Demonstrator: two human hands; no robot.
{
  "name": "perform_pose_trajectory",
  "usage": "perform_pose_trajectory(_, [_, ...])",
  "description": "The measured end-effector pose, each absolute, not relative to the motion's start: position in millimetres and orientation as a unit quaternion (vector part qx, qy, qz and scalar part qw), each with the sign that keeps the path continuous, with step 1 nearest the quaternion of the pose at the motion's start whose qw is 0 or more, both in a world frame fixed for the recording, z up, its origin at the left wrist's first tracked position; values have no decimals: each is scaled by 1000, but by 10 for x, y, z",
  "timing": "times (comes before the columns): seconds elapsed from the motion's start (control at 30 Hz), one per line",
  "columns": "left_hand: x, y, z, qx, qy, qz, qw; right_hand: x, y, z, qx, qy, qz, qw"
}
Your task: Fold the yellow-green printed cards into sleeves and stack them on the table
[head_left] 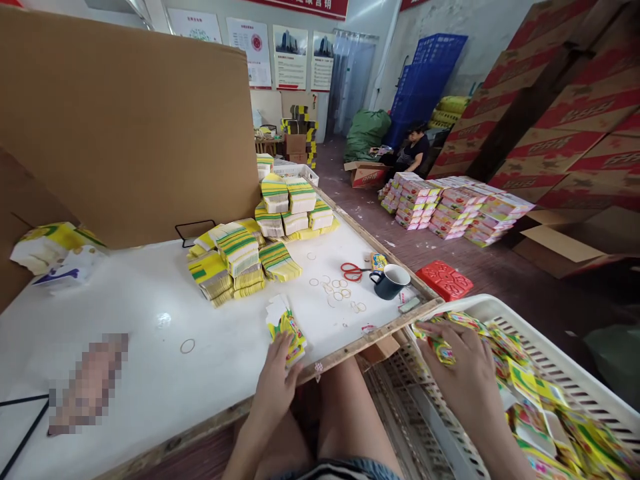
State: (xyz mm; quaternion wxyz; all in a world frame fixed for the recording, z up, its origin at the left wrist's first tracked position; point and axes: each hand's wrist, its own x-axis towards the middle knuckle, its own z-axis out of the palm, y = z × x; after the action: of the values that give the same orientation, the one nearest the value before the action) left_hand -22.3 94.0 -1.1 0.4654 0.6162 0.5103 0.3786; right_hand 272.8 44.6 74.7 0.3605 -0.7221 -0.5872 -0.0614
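My left hand (278, 379) rests at the near edge of the white table (150, 320) and grips a small stack of yellow printed packets (286, 328) lying on the tabletop. My right hand (463, 370) reaches into a white plastic crate (575, 373) on my right, which is full of loose yellow packets (545, 413). Its fingers close on a packet (443, 348) near the crate's left rim. Bundled stacks of yellow and green packets (235, 260) sit further back on the table.
Rubber bands (337, 288), red scissors (353, 271) and a dark mug (390, 281) lie near the table's right edge. A cardboard sheet (125, 127) stands behind. Another person (413, 150) sits on the floor by stacked boxes (450, 207). Cartons (565, 100) tower at right.
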Motion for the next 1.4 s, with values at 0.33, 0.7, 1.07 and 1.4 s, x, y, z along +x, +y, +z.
perform_pose_trajectory(0.33, [-281, 878, -481, 638, 526, 347, 443, 1145, 1114, -258, -710, -588, 222, 318])
perform_pose_trajectory(0.7, [-435, 857, -179, 493, 517, 502, 487, 1198, 1086, -342, -620, -519, 400, 431])
perform_pose_trajectory(1.07, [-425, 826, 227, 395, 341, 524, 673, 1022, 744, 40, -465, -325, 657, 496])
perform_pose_trajectory(1.4, [-289, 804, 215, 360, 373, 556, 650, 1030, 681, 151, -506, -410, 614, 446])
